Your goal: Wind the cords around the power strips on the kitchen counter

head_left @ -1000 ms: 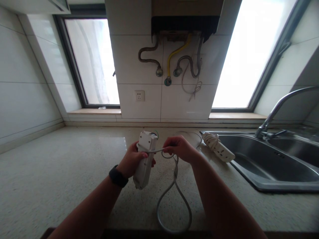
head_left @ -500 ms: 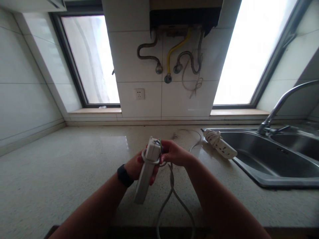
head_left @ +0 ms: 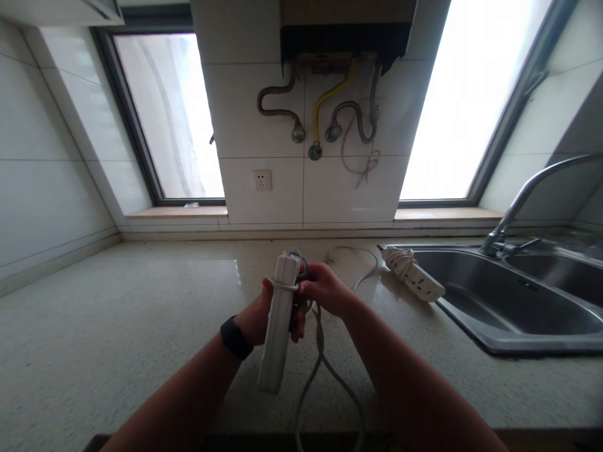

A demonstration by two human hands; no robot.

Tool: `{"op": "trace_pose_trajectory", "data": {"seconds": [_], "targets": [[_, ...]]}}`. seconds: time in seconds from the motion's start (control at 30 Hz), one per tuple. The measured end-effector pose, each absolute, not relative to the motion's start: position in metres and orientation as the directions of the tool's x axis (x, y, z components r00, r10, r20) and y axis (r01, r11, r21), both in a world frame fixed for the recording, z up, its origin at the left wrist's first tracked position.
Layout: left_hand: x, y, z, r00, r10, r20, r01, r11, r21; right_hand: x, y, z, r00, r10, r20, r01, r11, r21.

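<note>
My left hand, with a black band at the wrist, grips a long white power strip held on end above the speckled countertop. A turn of its grey-white cable lies tight around the strip's upper end. My right hand pinches that cable right beside the strip's top, where coloured wire ends show. The rest of the cable hangs down in a loop toward the counter's front edge.
A second white power strip with its cord wrapped around it rests on the rim of the steel sink at right, under a tap. A thin white lead lies behind my hands. A wall socket and pipes are on the tiled wall.
The cable went from slack between my hands to pulled tight around the strip's top. My right hand closed in against the strip, and the strip now stands more upright and lower.
</note>
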State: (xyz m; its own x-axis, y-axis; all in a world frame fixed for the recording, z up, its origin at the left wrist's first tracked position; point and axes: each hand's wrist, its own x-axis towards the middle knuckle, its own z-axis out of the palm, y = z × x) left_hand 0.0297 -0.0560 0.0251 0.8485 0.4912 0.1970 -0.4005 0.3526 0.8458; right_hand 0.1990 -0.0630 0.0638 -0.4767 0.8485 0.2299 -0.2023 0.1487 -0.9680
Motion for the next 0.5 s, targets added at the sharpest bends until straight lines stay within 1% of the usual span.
{"op": "trace_pose_trajectory", "data": {"seconds": [0.07,0.13,0.23,0.3,0.37,0.43,0.5], "targets": [[0.028,-0.056,0.030,0.785,0.599,0.157,-0.395,0.290,0.872,0.200,-0.061,0.065,-0.417,0.881,0.222,-0.171,0.164,-0.972],[0.025,-0.057,0.037,0.681,0.721,0.129,-0.388,0.206,0.898,0.201,-0.059,0.067,-0.312,0.921,0.233,-0.131,0.202,-0.971],[0.025,-0.061,0.046,0.490,0.852,0.181,-0.388,0.028,0.921,0.198,-0.054,0.069,-0.108,0.969,0.222,-0.070,0.216,-0.974],[0.027,-0.065,0.049,0.406,0.884,0.231,-0.351,-0.082,0.933,0.195,-0.052,0.068,-0.039,0.978,0.204,-0.053,0.202,-0.978],[0.031,-0.067,0.049,0.362,0.898,0.251,-0.282,-0.151,0.948,0.192,-0.050,0.066,-0.026,0.978,0.205,-0.039,0.204,-0.978],[0.033,-0.069,0.048,0.331,0.908,0.255,-0.248,-0.177,0.952,0.192,-0.048,0.063,-0.015,0.977,0.212,-0.019,0.211,-0.977],[0.033,-0.069,0.047,0.331,0.911,0.247,-0.271,-0.159,0.949,0.195,-0.047,0.063,-0.012,0.977,0.213,0.009,0.213,-0.977]]}}
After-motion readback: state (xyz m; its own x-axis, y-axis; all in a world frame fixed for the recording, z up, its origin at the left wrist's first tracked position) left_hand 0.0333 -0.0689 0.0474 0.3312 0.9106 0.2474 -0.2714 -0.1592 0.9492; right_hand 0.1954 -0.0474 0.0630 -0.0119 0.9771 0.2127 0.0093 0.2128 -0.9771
